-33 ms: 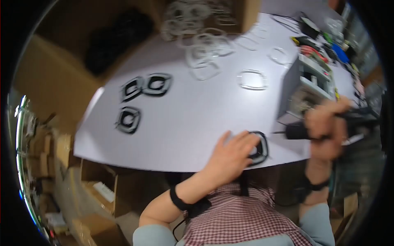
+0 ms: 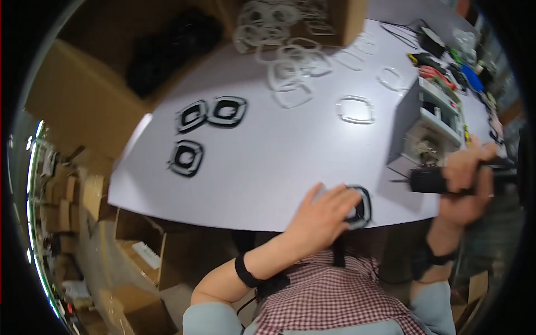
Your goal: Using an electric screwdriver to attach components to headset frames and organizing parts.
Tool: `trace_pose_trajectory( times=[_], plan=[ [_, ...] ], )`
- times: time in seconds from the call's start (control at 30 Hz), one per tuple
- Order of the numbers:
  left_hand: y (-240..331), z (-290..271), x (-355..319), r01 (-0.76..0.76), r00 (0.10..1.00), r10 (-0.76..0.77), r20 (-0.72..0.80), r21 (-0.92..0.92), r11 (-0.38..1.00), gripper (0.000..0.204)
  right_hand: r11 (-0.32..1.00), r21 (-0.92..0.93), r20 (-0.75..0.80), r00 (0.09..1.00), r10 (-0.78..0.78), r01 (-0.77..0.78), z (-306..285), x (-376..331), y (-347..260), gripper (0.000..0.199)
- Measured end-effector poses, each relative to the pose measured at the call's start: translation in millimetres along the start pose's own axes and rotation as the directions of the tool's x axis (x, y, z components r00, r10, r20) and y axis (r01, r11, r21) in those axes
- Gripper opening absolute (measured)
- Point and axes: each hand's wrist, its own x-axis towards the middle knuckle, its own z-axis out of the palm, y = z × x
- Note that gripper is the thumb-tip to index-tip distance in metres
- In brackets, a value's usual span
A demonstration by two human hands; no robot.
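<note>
My left hand lies at the table's front edge with its fingers stretched out over a black rounded-square frame. The fingertips touch the frame and cover its left part. To the right, my right hand is wrapped round a black electric screwdriver. Its thin bit points left, above the table and apart from the frame. Just beyond the screwdriver stands a grey box-shaped device with an open front, perhaps a screw feeder.
Black frames with clear rims lie at the left of the white table. Clear rings are heaped at the back, with single clear frames nearer. A large cardboard box stands back left; tools lie far right.
My right hand has moved slightly right with the screwdriver, farther from the black frame. My left hand stays on the frame. The whole view has shifted a little.
</note>
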Motion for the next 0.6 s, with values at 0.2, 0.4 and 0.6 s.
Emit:
trace_pose_trajectory(
  times=[0.2,0.4,0.6],
  plan=[
    [-92,-66,-63,0.252,0.870,-0.194,-0.453,0.071,0.965,0.036,0.982,-0.160,-0.142,0.982,-0.125,0.102,-75,-3,-65,0.010],
    [-227,-158,-149,0.598,0.770,-0.386,-0.508,0.364,0.714,0.066,0.968,-0.146,-0.281,0.930,-0.238,0.204,-78,5,-24,0.019],
    [-102,-105,-69,0.469,0.882,-0.402,-0.246,0.374,0.800,0.071,0.937,-0.268,-0.326,0.894,-0.307,0.224,-38,8,-20,0.023]
  ],
)
